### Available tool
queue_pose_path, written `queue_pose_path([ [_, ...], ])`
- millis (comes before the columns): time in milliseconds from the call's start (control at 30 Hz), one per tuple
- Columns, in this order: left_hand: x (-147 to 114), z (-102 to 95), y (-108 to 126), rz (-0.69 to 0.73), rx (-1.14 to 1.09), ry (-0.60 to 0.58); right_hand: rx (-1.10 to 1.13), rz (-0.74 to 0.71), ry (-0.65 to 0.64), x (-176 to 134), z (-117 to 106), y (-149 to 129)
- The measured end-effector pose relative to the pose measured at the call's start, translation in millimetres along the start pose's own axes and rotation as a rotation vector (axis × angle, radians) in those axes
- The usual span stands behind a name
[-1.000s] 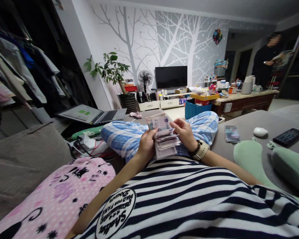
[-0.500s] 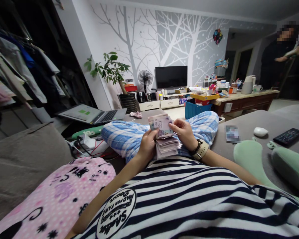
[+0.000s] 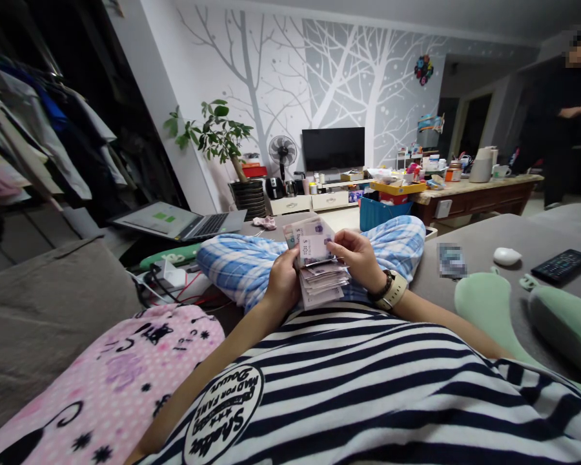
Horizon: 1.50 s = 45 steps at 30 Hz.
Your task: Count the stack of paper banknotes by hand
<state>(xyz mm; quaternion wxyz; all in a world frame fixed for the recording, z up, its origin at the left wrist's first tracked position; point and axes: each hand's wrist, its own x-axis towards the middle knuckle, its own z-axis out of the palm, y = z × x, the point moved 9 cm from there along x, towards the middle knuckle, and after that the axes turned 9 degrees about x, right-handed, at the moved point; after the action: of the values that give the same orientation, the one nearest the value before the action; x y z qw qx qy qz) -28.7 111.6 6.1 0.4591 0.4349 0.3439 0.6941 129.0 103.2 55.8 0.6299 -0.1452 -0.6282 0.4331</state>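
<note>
A folded wad of banknotes (image 3: 322, 287) is held over my lap, its lower layers fanned toward me and its upper notes standing up. My left hand (image 3: 283, 281) is closed around the wad's left side, with the thumb on the front note. On the other side, my right hand (image 3: 361, 258) pinches the right edge of an upright note (image 3: 314, 248) marked with a 5 between thumb and fingertips. A pale watch and a dark bracelet are on my right wrist. My crossed legs in blue plaid trousers (image 3: 237, 268) lie beneath both hands.
To the left are an open laptop (image 3: 174, 223), a power strip with cables (image 3: 172, 278) and a pink blanket (image 3: 174, 349). On the grey sofa at right lie a remote control (image 3: 560, 266), a white mouse (image 3: 507, 256) and a green cushion (image 3: 484, 303). Another person (image 3: 561, 123) stands far right.
The upright notes have shifted slightly left and spread, showing more of the front note. My right hand keeps its pinch at the edge. The other person has moved further right.
</note>
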Motion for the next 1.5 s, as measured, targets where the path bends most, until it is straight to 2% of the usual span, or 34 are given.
queue_pose_path([
  [367,-5.3,5.3,15.7,0.082,0.086,-0.018,0.073,-0.039,-0.040,-0.6,0.5,-2.0],
  [600,-6.2,10.9,5.6,-0.042,-0.073,0.008,0.017,0.019,-0.012,-1.0,-2.3,3.5],
  [733,-10.6,11.1,7.4,-0.049,-0.043,0.010,-0.015,0.006,0.082,1.6,-12.0,5.2],
  [867,-13.2,13.6,8.2,-0.042,-0.021,-0.033,-0.047,0.042,0.092,3.9,-13.9,11.7],
  [1000,-13.4,14.9,9.3,-0.015,0.015,-0.050,-0.050,0.010,0.065,4.3,-11.9,11.2],
  [1300,-12.1,16.1,5.9,-0.023,0.009,-0.063,-0.154,-0.083,0.091,3.5,-17.2,6.7],
  [1500,-12.4,19.6,4.1,-0.034,0.007,-0.118,-0.227,-0.114,0.091,4.1,-19.8,9.2],
])
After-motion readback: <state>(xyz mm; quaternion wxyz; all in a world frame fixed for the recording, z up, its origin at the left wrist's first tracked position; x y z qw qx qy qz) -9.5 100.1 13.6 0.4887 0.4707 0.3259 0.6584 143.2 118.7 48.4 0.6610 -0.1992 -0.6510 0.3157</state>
